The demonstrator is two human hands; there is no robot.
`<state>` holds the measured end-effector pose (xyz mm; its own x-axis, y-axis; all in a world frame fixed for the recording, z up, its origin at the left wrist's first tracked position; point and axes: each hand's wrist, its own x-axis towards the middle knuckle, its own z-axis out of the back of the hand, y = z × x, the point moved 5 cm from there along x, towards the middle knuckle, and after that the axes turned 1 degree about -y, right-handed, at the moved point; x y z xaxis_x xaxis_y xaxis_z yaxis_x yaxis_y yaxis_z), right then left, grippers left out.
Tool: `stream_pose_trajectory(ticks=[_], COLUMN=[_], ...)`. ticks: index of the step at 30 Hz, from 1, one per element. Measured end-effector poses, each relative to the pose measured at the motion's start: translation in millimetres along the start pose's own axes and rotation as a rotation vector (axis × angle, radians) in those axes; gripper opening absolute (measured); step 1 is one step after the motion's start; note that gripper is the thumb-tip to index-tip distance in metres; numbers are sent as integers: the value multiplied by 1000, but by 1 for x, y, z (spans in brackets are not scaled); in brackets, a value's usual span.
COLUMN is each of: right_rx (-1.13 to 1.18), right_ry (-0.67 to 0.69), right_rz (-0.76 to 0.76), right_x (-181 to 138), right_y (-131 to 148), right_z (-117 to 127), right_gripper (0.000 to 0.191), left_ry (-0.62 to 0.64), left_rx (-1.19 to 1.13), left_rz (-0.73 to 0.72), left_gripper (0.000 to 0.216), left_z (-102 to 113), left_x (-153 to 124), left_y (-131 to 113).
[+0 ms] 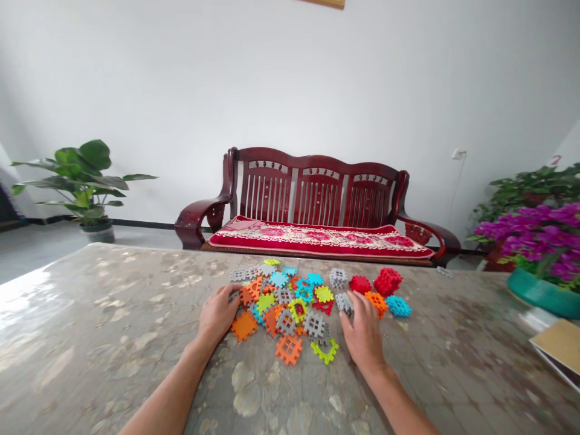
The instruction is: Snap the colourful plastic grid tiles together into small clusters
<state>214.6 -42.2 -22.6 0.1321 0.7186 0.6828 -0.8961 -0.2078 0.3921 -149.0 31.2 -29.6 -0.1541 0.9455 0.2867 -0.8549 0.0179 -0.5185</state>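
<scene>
A loose pile of toothed plastic building tiles (284, 297) in orange, grey, blue, green and red lies in front of me. At its left edge my left hand (219, 312) has its fingers curled around a grey tile (234, 295), mostly hidden by the fingertips. To the right, my right hand (362, 326) grips a small stack of grey tiles (344, 302) between thumb and fingers; the stack rests on the table. Beside that hand are orange tiles (377, 304) and a blue stack (399, 306). Nearest me lie an orange window tile (289, 350) and a green arch-shaped tile (325, 351).
Behind the right hand stand another grey stack (338, 278) and red stacks (388, 281). The patterned table (136, 338) reaches toward a wooden bench (317, 187). On the right are a teal flower pot (539, 293) and a brown book-like item (559, 344).
</scene>
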Motion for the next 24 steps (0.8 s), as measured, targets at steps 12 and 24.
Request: stream_pose_trajectory(ticks=[12, 24], right_rx=[-260, -200], right_ry=[34, 44], right_rz=[4, -7], right_x=[15, 16], right_y=[4, -9], right_z=[-3, -18], right_gripper=[40, 30], left_ry=[-2, 13], left_rx=[-15, -16], left_rz=[-2, 16], left_gripper=[32, 33], left_z=[-2, -2], left_x=[1, 0], left_y=[3, 1])
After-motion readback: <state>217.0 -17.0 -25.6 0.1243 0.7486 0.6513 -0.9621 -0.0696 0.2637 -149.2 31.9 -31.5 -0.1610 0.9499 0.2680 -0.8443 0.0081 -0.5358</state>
